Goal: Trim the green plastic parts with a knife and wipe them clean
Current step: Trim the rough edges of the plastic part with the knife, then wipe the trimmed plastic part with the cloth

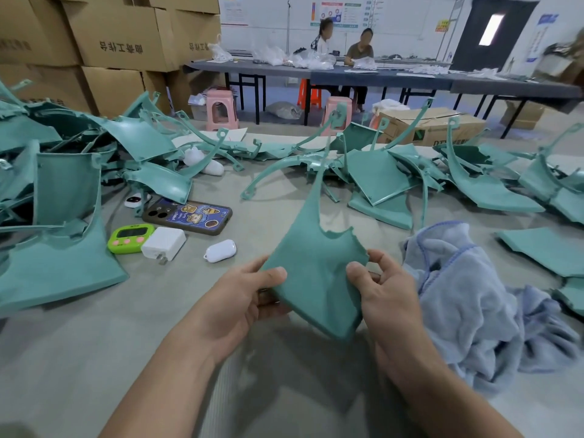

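I hold one green plastic part upright over the grey table, its long thin arm rising to a ring near the top. My left hand grips its lower left edge, thumb on the front face. My right hand grips its right edge, thumb pressed on the face and fingers behind. The part's upper right rim looks ragged. A crumpled blue cloth lies just right of my right hand. No knife is visible.
Heaps of green parts lie at the left and across the back right. A phone, green timer, white charger and earbud case sit left of centre. Cardboard boxes and two seated people are behind.
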Demonstrator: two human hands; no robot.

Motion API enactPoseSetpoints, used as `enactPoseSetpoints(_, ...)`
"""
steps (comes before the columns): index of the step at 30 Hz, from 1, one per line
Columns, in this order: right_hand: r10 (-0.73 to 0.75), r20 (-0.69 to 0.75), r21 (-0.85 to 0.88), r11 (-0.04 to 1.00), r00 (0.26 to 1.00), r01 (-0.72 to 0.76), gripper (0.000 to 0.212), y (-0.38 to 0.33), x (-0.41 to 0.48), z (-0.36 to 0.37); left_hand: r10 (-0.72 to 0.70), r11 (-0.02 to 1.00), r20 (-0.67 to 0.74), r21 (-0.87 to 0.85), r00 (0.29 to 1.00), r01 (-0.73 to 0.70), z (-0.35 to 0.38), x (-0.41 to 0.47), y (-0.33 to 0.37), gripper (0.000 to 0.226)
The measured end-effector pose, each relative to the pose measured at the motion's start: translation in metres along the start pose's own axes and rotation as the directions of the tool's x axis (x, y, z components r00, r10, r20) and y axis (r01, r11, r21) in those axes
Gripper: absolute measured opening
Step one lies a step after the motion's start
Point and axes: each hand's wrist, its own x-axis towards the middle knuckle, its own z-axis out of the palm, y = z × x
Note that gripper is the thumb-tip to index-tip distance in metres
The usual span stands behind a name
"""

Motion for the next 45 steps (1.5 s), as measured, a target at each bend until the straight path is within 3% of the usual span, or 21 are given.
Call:
enactPoseSetpoints(3, 0.062, 0.035, 0.064, 0.996, 0.997, -0.064, 0.011, 0.0, -0.002, 0.003, 0.023, 0.995, 0.091, -0.097, 0.996, -0.014, 0.003, -0.002, 0.0, 0.041)
enactPoseSetpoints(6, 0.085, 0.219, 0.08, 0.991, 0.972, -0.105, 0.011, -0.004, -0.011, 0.011, 0.047, 0.992, 0.09, -0.118, 0.995, -0.037, 0.009, -0.003, -0.001, 0.041)
enactPoseSetpoints(8, 0.066, 0.259, 0.061, 0.995, 0.964, -0.084, 0.014, -0.008, -0.013, 0.011, 0.069, 0.985, -0.03, -0.157, 0.997, -0.073, 0.012, -0.001, -0.001, 0.045)
enactPoseSetpoints(10, -0.035, 0.166, -0.107, 0.993, 0.986, 0.053, 0.016, -0.01, -0.009, 0.003, 0.107, 0.97, -0.213, -0.192, 0.971, -0.149, 0.009, 0.002, 0.0, 0.045)
enactPoseSetpoints(11, -0.14, 0.107, -0.324, 0.931, 0.984, 0.168, 0.013, -0.012, -0.005, -0.004, 0.121, 0.96, -0.299, -0.209, 0.947, -0.188, 0.006, 0.004, 0.002, 0.043)
enactPoseSetpoints(13, -0.325, 0.057, -0.673, 0.686, 0.944, 0.277, 0.009, -0.016, 0.0, -0.015, 0.148, 0.933, -0.437, -0.237, 0.887, -0.272, -0.002, 0.008, 0.005, 0.034)
enactPoseSetpoints(17, -0.487, 0.019, -0.81, 0.505, 0.873, 0.299, 0.006, -0.031, 0.005, -0.034, 0.301, 0.886, -0.619, -0.1, 0.726, -0.452, -0.01, 0.011, 0.009, 0.037)
enactPoseSetpoints(19, -0.556, 0.036, -0.953, 0.232, 0.83, 0.196, 0.021, -0.036, 0.011, -0.046, 0.401, 0.877, -0.653, 0.07, 0.642, -0.476, -0.008, 0.011, 0.007, 0.035)
enactPoseSetpoints(21, -0.455, -0.004, -1.0, 0.026, 0.891, 0.008, 0.048, -0.042, 0.018, -0.062, 0.49, 0.859, -0.645, 0.243, 0.586, -0.45, -0.005, 0.009, 0.005, 0.034)
enactPoseSetpoints(23, -0.209, -0.094, -0.995, -0.02, 0.973, -0.1, 0.053, -0.044, 0.022, -0.072, 0.584, 0.812, -0.59, 0.441, 0.557, -0.383, -0.002, 0.008, 0.001, 0.03)
enactPoseSetpoints(25, -0.07, -0.088, -0.994, 0.073, 0.994, -0.083, 0.029, -0.049, 0.028, -0.076, 0.622, 0.766, -0.538, 0.571, 0.569, -0.297, 0.001, 0.008, -0.004, 0.014)
enactPoseSetpoints(26, -0.089, -0.054, -0.983, 0.181, 0.995, -0.037, 0.014, -0.052, 0.029, -0.076, 0.626, 0.748, -0.519, 0.612, 0.582, -0.258, 0.003, 0.009, -0.007, 0.008)
enactPoseSetpoints(27, -0.151, -0.01, -0.952, 0.304, 0.988, 0.037, 0.005, -0.053, 0.03, -0.076, 0.639, 0.72, -0.485, 0.65, 0.598, -0.242, 0.005, 0.009, -0.011, 0.01)
enactPoseSetpoints(28, -0.284, 0.046, -0.907, 0.389, 0.958, 0.159, 0.009, -0.052, 0.028, -0.072, 0.654, 0.691, -0.442, 0.68, 0.613, -0.246, 0.005, 0.01, -0.016, 0.012)
enactPoseSetpoints(29, -0.42, 0.099, -0.856, 0.426, 0.902, 0.292, 0.009, -0.053, 0.02, -0.064, 0.667, 0.67, -0.405, 0.693, 0.625, -0.266, 0.007, 0.011, -0.019, 0.012)
enactPoseSetpoints(32, -0.6, 0.217, -0.62, 0.524, 0.77, 0.584, 0.017, -0.055, -0.01, -0.022, 0.574, 0.793, -0.355, 0.467, 0.737, -0.393, 0.011, 0.013, -0.018, 0.02)
enactPoseSetpoints(34, -0.549, 0.273, -0.521, 0.606, 0.79, 0.601, 0.021, -0.045, -0.02, 0.007, 0.512, 0.852, -0.266, 0.277, 0.817, -0.444, 0.011, 0.016, -0.018, 0.034)
enactPoseSetpoints(36, -0.466, 0.312, -0.464, 0.686, 0.828, 0.56, 0.023, -0.035, -0.024, 0.033, 0.502, 0.863, -0.225, 0.199, 0.835, -0.465, 0.013, 0.016, -0.017, 0.042)
enactPoseSetpoints(39, -0.392, 0.378, -0.449, 0.714, 0.839, 0.536, 0.023, -0.026, -0.024, 0.06, 0.511, 0.859, -0.326, 0.217, 0.796, -0.463, 0.013, 0.014, -0.015, 0.032)
enactPoseSetpoints(42, -0.304, 0.419, -0.482, 0.724, 0.856, 0.493, 0.022, -0.029, -0.015, 0.072, 0.536, 0.844, -0.327, 0.218, 0.779, -0.489, 0.015, 0.008, -0.008, 0.006)
enactPoseSetpoints(45, -0.283, 0.401, -0.596, 0.642, 0.871, 0.483, 0.005, -0.041, -0.007, 0.083, 0.535, 0.844, -0.39, 0.274, 0.749, -0.461, 0.013, 0.008, -0.007, 0.011)
